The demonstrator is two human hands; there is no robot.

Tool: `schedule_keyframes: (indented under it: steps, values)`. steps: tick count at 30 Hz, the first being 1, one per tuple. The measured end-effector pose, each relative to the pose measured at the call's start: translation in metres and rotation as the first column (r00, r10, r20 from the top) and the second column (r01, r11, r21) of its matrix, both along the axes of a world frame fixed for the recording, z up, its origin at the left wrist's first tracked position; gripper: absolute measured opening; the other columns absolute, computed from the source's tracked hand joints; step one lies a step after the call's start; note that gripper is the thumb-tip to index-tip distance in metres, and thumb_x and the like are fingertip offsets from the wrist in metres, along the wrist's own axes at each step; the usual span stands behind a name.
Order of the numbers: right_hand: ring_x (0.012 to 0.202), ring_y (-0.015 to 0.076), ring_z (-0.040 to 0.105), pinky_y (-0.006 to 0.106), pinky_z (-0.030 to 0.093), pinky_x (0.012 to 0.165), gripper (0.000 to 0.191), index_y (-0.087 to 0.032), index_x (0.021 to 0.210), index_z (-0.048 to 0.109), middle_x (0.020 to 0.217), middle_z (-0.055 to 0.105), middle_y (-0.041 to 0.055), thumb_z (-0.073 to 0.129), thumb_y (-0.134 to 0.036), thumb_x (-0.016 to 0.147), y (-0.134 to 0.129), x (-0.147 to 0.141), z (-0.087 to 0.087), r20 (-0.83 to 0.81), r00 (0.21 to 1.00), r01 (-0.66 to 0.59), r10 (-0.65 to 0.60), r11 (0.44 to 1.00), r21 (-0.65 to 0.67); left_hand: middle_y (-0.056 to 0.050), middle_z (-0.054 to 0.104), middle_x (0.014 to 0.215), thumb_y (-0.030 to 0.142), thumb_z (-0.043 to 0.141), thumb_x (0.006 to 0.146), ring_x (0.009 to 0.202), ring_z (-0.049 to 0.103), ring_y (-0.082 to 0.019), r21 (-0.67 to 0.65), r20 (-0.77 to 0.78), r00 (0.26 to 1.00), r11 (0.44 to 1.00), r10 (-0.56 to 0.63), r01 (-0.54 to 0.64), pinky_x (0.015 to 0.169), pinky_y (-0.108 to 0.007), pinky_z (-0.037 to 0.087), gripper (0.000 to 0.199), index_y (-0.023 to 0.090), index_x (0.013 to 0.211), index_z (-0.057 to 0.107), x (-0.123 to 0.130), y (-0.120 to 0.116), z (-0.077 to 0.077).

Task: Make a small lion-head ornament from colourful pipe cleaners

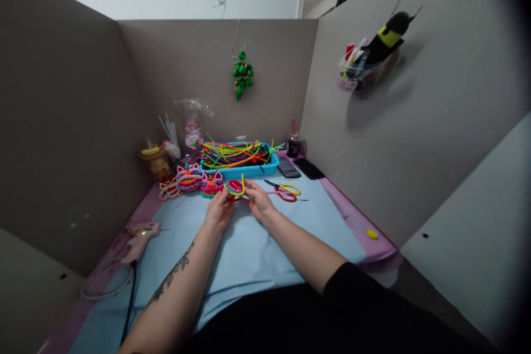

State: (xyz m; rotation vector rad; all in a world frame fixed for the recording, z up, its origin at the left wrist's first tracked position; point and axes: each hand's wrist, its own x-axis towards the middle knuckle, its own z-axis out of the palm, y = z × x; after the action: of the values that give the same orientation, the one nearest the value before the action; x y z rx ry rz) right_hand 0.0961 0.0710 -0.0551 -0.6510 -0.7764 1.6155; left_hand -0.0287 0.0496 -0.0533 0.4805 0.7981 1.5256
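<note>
A small round craft piece (235, 187) in red, green and yellow is held between both hands above the blue cloth (257, 243). My left hand (219, 209) has its fingers closed on the piece's left side. On its right side, my right hand (258, 199) pinches it near a yellow strip that sticks up. Finished-looking pink cat-eared pieces (188, 177) stand just left of my hands. Behind them is a blue tray (240, 170) full of colourful fuzzy stems (232, 154). Scissors with red and yellow handles (286, 191) lie to the right of my right hand.
A pink glue gun (141, 242) with its cable lies at the left. Cups (155, 160) stand at the back left, a dark drink (294, 146) at the back right. A black phone (309, 168) lies nearby. Grey partitions (274, 83) enclose the table; a yellow oval (372, 234) sits right.
</note>
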Motion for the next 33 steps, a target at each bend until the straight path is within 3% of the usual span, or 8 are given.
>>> schedule_keyframes:
  steps: [5,11,21,29,33]
  values:
    - [0.075,0.0159,0.063,0.027,0.050,0.062,0.038,-0.022,0.100,0.065,0.089,0.070,0.0012,0.071,-0.024,0.062,-0.0013,0.0026,0.0034,-0.040,0.989,-0.142,0.142,0.990,0.009,-0.001,0.064,0.072,0.023,0.077,0.065,0.056,0.055,-0.007,0.001,-0.015,0.990,0.990,-0.141,0.141,0.050,-0.016,0.042,0.023,0.016,0.083,0.065,-0.0025,-0.0026,0.0006]
    - [0.070,0.0123,0.062,0.023,0.048,0.065,0.034,-0.018,0.091,0.069,0.082,0.071,0.0018,0.075,-0.021,0.058,-0.0008,0.0041,0.0033,-0.032,0.996,-0.085,0.086,0.995,0.055,0.002,0.061,0.062,0.018,0.082,0.057,0.046,0.048,-0.004,-0.033,-0.050,0.981,0.982,-0.189,0.188,0.043,-0.015,0.035,0.031,0.014,0.082,0.065,-0.0018,-0.0047,0.0022]
    - [0.087,0.0176,0.063,0.028,0.048,0.078,0.035,-0.019,0.088,0.070,0.090,0.071,0.0029,0.078,-0.024,0.054,-0.0016,0.0038,0.0034,0.051,0.998,-0.029,0.023,0.994,0.101,-0.001,0.061,0.058,0.019,0.084,0.049,0.044,0.046,-0.005,-0.023,-0.207,0.974,0.996,-0.093,0.090,0.041,-0.018,0.027,0.034,0.010,0.077,0.068,-0.0004,-0.0040,0.0036]
    - [0.092,0.0193,0.062,0.031,0.048,0.082,0.035,-0.020,0.087,0.071,0.094,0.071,0.0031,0.078,-0.027,0.053,0.0010,0.0012,0.0004,0.095,0.995,0.002,-0.015,0.991,0.137,-0.006,0.069,0.074,0.020,0.083,0.051,0.060,0.061,-0.012,-0.042,-0.166,0.982,0.995,-0.091,0.085,0.057,-0.021,0.043,0.035,0.013,0.082,0.067,0.0027,-0.0055,0.0013]
    - [0.092,0.0192,0.060,0.033,0.047,0.083,0.031,-0.019,0.093,0.069,0.094,0.069,0.0044,0.070,-0.030,0.064,0.0034,-0.0002,-0.0034,0.174,0.984,-0.004,-0.023,0.989,0.150,-0.005,0.068,0.071,0.021,0.083,0.052,0.061,0.062,-0.012,-0.034,-0.151,0.988,0.999,-0.039,0.035,0.059,-0.022,0.046,0.031,0.014,0.076,0.065,0.0040,-0.0047,0.0025]
